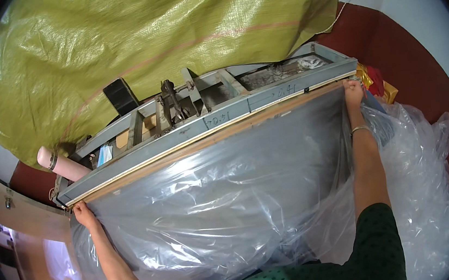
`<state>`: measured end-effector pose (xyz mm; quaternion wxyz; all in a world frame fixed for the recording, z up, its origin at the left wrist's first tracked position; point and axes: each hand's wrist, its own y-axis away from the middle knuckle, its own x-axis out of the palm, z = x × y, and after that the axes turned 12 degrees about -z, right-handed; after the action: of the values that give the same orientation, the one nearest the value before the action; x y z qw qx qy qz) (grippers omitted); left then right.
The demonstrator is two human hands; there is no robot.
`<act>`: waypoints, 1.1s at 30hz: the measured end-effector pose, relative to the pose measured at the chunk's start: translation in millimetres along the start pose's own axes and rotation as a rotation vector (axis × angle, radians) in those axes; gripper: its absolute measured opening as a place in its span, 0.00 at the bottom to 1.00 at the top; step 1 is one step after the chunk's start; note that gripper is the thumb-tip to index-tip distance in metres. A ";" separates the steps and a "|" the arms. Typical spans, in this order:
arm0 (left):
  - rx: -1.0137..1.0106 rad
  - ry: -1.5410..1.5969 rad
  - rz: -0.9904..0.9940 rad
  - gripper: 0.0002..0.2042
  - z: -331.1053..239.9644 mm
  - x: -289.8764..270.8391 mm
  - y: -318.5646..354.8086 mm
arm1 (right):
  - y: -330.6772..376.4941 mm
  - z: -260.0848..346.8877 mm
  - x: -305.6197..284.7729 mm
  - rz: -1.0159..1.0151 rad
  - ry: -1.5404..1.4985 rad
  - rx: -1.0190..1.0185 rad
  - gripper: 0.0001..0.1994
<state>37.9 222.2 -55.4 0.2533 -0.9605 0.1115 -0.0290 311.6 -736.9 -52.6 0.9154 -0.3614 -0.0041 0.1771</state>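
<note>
A wide sheet of clear plastic film (pixel 203 197) is stretched between my two hands along the front of a long grey metal frame (pixel 196 129). My left hand (pixel 83 214) is closed on the film's upper left corner, close to the frame's left end. At the right end, my right hand (pixel 353 93) grips the upper right corner, with fingers pressed together. Just above the film's top edge runs a brown strip (pixel 207 136) along the frame. From there the film hangs toward my body in shiny folds.
Behind the frame lies a big yellow woven plastic sheet (pixel 169 31). A pink bottle (pixel 63 163) and a black phone-like slab (pixel 120 96) rest on the frame's far side. More crumpled clear film (pixel 425 173) piles up at right, near a red and gold wrapper (pixel 377 83) on the dark red floor.
</note>
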 end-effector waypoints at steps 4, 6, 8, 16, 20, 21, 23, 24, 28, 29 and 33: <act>0.012 -0.096 -0.074 0.08 -8.9 -26.2 -5.5 | 17.3 0.5 20.0 0.006 -0.001 -0.038 0.09; -0.077 -0.072 -0.063 0.07 -6.0 14.1 10.2 | -39.8 -56.9 -17.1 -0.023 -0.132 -0.006 0.07; -0.104 -0.078 -0.123 0.05 -2.8 7.0 6.8 | -34.1 -59.4 -6.4 0.030 -0.209 0.118 0.07; -0.108 -0.061 -0.029 0.04 -32.0 -32.8 5.8 | 20.9 66.7 6.1 -0.116 0.036 0.061 0.10; 0.006 -0.033 0.207 0.02 -89.6 -33.5 28.8 | 86.7 231.2 -2.3 0.017 -0.273 -0.315 0.10; 0.039 0.040 0.211 0.02 -103.7 -44.6 29.5 | 124.0 289.7 -7.9 0.138 -0.367 -0.282 0.08; 0.069 0.154 0.201 0.02 -129.6 -64.8 33.1 | 188.8 366.0 -18.1 0.437 -0.586 -0.336 0.05; 0.066 0.190 0.184 0.02 -141.4 -76.4 35.1 | 222.3 398.5 -22.4 0.519 -0.681 -0.493 0.06; 0.062 0.274 0.056 0.03 -155.0 -118.4 33.8 | 341.9 501.6 -53.3 0.872 -0.783 -0.691 0.17; 0.036 0.263 0.052 0.04 -151.3 -132.4 30.6 | 366.5 516.7 -59.6 0.969 -0.749 -0.665 0.19; 0.249 -0.130 0.042 0.11 -140.7 -141.7 31.4 | 406.5 502.6 -59.6 1.563 -0.739 -0.185 0.11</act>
<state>-122.1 160.5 51.7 0.3777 -0.9190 0.1103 0.0249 57.1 -149.8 56.3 0.4387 -0.2529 -0.0660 0.8598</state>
